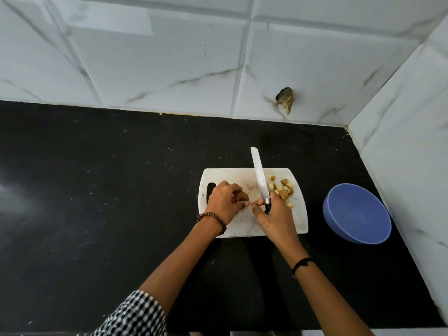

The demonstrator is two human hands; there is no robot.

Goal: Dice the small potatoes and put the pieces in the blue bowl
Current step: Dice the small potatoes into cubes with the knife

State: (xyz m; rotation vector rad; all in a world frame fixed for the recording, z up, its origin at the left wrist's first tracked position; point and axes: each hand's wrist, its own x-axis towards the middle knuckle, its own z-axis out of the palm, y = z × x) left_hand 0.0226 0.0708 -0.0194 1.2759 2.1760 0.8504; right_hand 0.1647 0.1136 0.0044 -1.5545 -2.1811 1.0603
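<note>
1. Dicing: left hand [224, 202] curled round small brown potato [243, 196], right hand [274, 215] clamped on black-handled steel knife [260, 180].
2. Cut pieces [283, 190] on white plastic board [242, 225]; round blue bowl [356, 212] apart.
3. Likely needs knife across potato next.

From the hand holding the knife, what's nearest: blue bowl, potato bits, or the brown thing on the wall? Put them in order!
1. Potato bits, on the board beside the right hand.
2. Blue bowl, right of the board.
3. Brown thing, far back on the wall.
</note>
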